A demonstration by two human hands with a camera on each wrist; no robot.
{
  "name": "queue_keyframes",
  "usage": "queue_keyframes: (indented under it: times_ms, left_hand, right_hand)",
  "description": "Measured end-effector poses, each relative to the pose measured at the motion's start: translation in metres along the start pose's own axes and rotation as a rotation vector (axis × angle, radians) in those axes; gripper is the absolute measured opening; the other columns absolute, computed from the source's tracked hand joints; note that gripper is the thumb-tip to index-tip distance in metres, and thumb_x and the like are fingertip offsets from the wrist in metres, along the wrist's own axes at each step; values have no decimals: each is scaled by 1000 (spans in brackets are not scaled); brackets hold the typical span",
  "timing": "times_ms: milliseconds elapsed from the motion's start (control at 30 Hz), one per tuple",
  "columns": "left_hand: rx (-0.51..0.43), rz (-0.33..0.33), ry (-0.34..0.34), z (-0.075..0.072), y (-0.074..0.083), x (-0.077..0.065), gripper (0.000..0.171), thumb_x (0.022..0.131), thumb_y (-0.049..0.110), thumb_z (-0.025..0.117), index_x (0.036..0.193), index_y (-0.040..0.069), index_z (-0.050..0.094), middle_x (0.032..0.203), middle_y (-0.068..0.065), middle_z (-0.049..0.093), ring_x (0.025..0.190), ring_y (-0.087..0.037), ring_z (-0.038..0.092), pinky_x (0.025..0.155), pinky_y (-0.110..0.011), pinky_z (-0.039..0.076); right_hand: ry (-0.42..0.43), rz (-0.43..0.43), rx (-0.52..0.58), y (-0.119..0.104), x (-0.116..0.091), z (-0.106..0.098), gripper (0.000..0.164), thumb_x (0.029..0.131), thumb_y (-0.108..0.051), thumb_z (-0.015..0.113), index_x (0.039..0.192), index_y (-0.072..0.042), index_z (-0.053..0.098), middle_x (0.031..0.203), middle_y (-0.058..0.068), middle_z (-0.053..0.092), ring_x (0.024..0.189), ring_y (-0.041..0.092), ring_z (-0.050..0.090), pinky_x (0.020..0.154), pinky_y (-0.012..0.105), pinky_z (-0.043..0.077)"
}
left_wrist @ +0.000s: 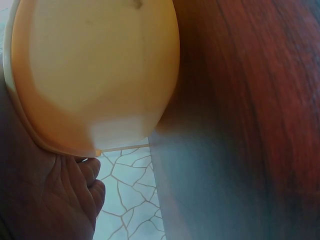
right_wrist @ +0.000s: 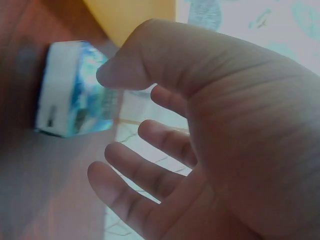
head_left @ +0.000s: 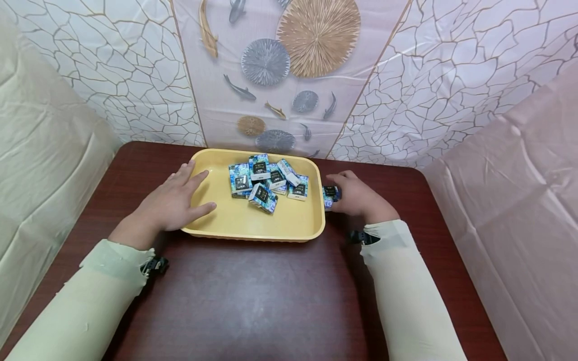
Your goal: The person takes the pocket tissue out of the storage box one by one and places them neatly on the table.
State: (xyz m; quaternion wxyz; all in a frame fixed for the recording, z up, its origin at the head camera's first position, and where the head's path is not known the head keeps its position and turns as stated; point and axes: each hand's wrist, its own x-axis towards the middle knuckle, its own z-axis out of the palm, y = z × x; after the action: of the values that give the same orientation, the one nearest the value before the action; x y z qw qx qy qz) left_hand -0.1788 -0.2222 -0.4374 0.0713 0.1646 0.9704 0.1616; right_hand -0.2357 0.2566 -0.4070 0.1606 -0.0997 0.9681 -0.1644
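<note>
A yellow plastic tray holds a loose heap of several small boxes, each with a blue patterned print, a black label and a white side. My left hand rests over the tray's left rim, fingers and thumb spread. The left wrist view shows that palm right at the tray's outer rim. Just outside the tray's right wall, one more such box sits on the table. My right hand is beside it, thumb close to its printed face, the other fingers loosely bent and apart from it.
Under everything is a dark reddish-brown wooden table. Behind it hangs a patterned cloth with discs and fish, and pale cloth walls stand at both sides. The tray lies near the table's far edge.
</note>
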Motion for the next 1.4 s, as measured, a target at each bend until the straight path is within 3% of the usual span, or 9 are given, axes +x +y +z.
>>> queue_keyframes:
  times_ms: [200, 433, 500, 733, 1033, 1233, 1400]
  left_hand:
    - [2, 4, 3, 0, -1, 0, 97, 109, 71, 57, 180, 13, 26, 189, -24, 0, 176, -49, 7, 142, -65, 15]
    - [-1, 3, 6, 1, -2, 0, 97, 109, 72, 56, 180, 13, 27, 190, -24, 1, 176, -49, 7, 142, -66, 16]
    - [-2, 0, 4, 1, -2, 0, 97, 109, 72, 56, 180, 13, 26, 190, -23, 1, 176, -49, 7, 142, -66, 16]
    - [-8, -8, 2, 0, -1, 0, 97, 109, 72, 56, 181, 14, 25, 190, -22, 0, 176, -48, 7, 142, -66, 16]
    - [-4, -10, 3, 1, -1, 0, 97, 109, 72, 56, 181, 14, 25, 190, -22, 1, 176, -48, 7, 142, -65, 17]
    - [-3, -9, 7, 0, -1, 0, 97, 108, 72, 56, 181, 14, 26, 190, -22, 1, 176, -48, 7, 142, -66, 17]
    - [-11, -11, 5, 0, 0, 0, 98, 108, 72, 57, 180, 14, 27, 190, -22, 0, 176, -48, 7, 141, -66, 17]
  right_hand:
    - [51, -63, -45, -15, -5, -14, 86, 92, -12, 81, 171, -11, 48, 171, 19, 42, 134, 36, 60, 112, 55, 59]
    - [88, -132, -61, -39, -12, -26, 79, 95, -25, 83, 167, -13, 53, 173, 18, 44, 155, 39, 50, 124, 60, 51]
    - [96, -154, -67, -46, -12, -28, 78, 95, -28, 85, 165, -12, 55, 171, 17, 47, 153, 37, 53, 124, 59, 52]
    - [99, -212, -57, -64, -10, -30, 76, 94, -14, 80, 165, -9, 54, 160, 18, 55, 132, 35, 65, 109, 53, 61]
    - [64, -196, -100, -82, 4, -22, 79, 93, -14, 82, 167, -19, 53, 171, 12, 47, 148, 29, 53, 113, 47, 58]
    - [46, -253, -178, -94, 19, -16, 79, 97, -22, 83, 169, -16, 51, 177, 13, 44, 162, 32, 46, 127, 52, 50]
    - [48, -259, -184, -100, 27, -12, 79, 99, -24, 77, 172, -14, 47, 181, 16, 38, 164, 35, 45, 126, 53, 51]
